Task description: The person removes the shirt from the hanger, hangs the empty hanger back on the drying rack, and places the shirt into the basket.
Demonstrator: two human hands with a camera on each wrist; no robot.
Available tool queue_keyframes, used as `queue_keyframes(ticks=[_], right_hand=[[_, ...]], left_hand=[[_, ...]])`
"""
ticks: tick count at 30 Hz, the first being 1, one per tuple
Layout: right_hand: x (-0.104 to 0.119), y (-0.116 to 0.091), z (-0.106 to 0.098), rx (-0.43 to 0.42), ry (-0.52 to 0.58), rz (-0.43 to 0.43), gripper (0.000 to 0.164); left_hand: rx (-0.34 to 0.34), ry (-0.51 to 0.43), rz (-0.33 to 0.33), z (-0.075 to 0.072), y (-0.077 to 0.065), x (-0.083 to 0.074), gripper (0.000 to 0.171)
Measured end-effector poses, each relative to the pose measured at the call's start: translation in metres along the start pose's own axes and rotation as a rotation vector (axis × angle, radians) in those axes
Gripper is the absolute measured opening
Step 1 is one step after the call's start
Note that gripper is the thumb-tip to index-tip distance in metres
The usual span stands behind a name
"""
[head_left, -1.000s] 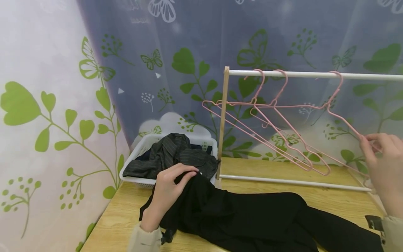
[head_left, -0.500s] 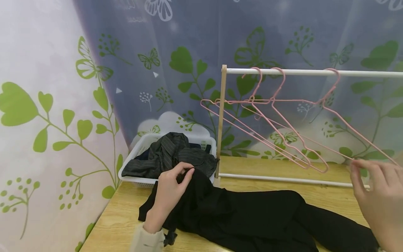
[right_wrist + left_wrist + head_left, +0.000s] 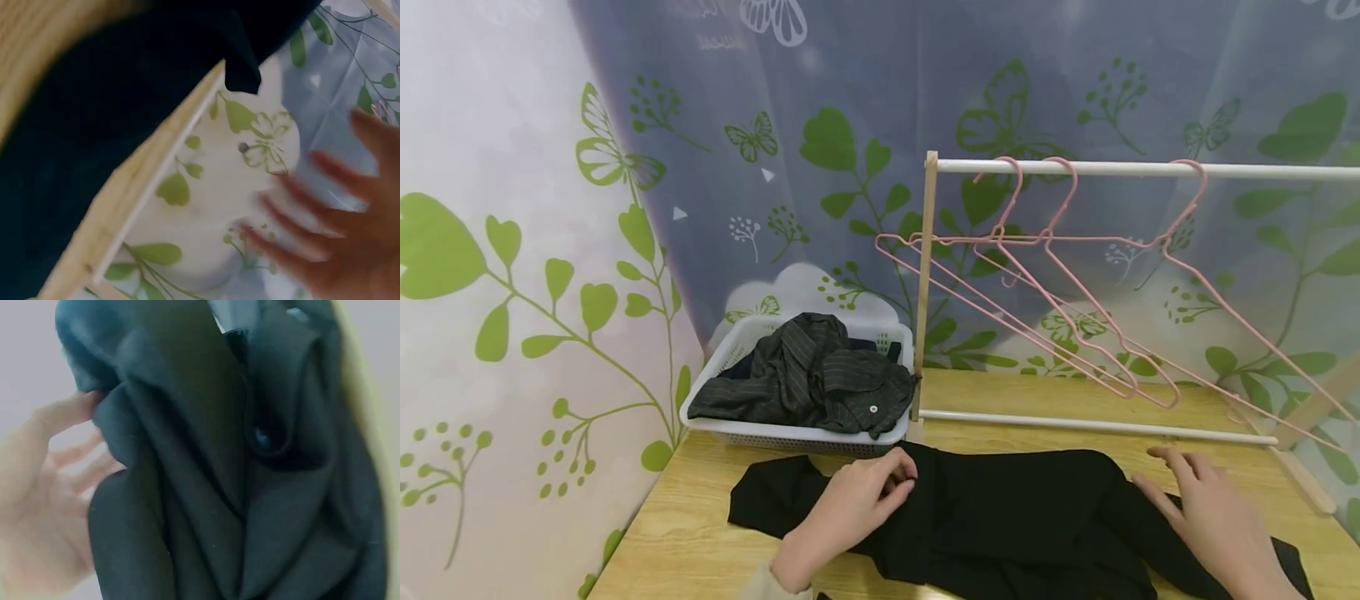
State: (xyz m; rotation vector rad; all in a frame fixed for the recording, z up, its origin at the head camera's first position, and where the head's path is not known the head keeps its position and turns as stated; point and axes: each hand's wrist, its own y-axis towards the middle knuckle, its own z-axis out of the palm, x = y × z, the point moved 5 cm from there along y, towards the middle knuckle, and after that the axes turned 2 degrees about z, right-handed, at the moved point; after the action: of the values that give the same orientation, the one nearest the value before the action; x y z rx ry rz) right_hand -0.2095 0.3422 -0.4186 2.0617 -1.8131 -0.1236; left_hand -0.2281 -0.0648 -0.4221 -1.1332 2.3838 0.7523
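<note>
A black garment lies stretched across the wooden table, its long end pointing right. My left hand pinches its upper edge between thumb and fingers, just in front of the basket. In the left wrist view, the cloth hangs in folds and shows a dark button, with the thumb at its side. My right hand hovers over the right part of the garment with fingers spread, holding nothing. The right wrist view shows those spread fingers blurred, apart from the black cloth.
A white basket with dark striped clothing stands at the back left. Beside it rises a rack with a white rail, a wooden post and a low bar. Three pink hangers hang from the rail.
My right hand has let go of the rightmost hanger and moved left and down over the garment. My left hand has lowered and shifted right with the pinched edge, uncovering the basket's front.
</note>
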Motion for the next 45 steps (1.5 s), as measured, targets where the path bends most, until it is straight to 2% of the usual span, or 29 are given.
queue_keyframes(ticks=[2, 3, 6, 8, 11, 14, 16, 17, 20, 22, 25, 31, 34, 37, 41, 45], right_hand=[[-0.011, -0.001, 0.022, 0.229, 0.014, 0.108, 0.068], [-0.015, -0.003, 0.032, 0.318, 0.03, 0.143, 0.074], [-0.021, -0.009, 0.056, 0.484, 0.092, 0.186, 0.084], [-0.021, -0.012, 0.066, 0.522, 0.12, 0.199, 0.086], [-0.019, -0.013, 0.07, 0.531, 0.142, 0.198, 0.088], [-0.013, -0.013, 0.072, 0.521, 0.187, 0.177, 0.086], [-0.005, -0.012, 0.075, 0.543, 0.244, 0.161, 0.084], [0.001, -0.011, 0.076, 0.55, 0.26, 0.149, 0.084], [0.02, -0.009, 0.081, 0.569, 0.294, 0.106, 0.083], [0.035, -0.007, 0.083, 0.565, 0.299, 0.071, 0.084], [0.057, -0.005, 0.086, 0.547, 0.328, 0.0, 0.083], [0.102, -0.001, 0.093, 0.531, 0.399, -0.15, 0.095], [0.126, -0.001, 0.096, 0.558, 0.45, -0.222, 0.108], [0.147, -0.003, 0.102, 0.599, 0.469, -0.245, 0.121], [0.167, -0.002, 0.11, 0.619, 0.367, -0.211, 0.128], [0.177, 0.0, 0.113, 0.571, 0.249, -0.21, 0.114]], left_hand=[[0.086, 0.025, -0.032, 0.009, -0.004, 0.004, 0.01], [0.116, 0.038, -0.039, 0.013, -0.006, 0.006, 0.012], [0.159, 0.056, -0.039, 0.017, -0.014, 0.012, 0.021], [0.145, 0.052, -0.036, 0.013, -0.018, 0.016, 0.026], [0.06, 0.052, -0.042, -0.001, -0.024, 0.022, 0.034], [-0.025, 0.091, -0.083, -0.016, -0.031, 0.029, 0.044], [-0.016, 0.112, -0.13, -0.02, -0.035, 0.036, 0.056], [0.012, 0.11, -0.161, -0.019, -0.038, 0.039, 0.064], [0.152, 0.059, -0.245, -0.007, -0.045, 0.05, 0.09], [0.232, 0.018, -0.293, 0.004, -0.048, 0.054, 0.102], [0.285, -0.008, -0.312, 0.018, -0.047, 0.054, 0.111], [0.307, 0.06, -0.248, 0.041, -0.027, 0.036, 0.114], [0.316, 0.116, -0.217, 0.053, -0.017, 0.026, 0.113], [0.329, 0.183, -0.197, 0.065, -0.009, 0.017, 0.113], [0.333, 0.269, -0.185, 0.075, -0.003, 0.008, 0.11], [0.316, 0.295, -0.2, 0.079, 0.0, 0.005, 0.097]])
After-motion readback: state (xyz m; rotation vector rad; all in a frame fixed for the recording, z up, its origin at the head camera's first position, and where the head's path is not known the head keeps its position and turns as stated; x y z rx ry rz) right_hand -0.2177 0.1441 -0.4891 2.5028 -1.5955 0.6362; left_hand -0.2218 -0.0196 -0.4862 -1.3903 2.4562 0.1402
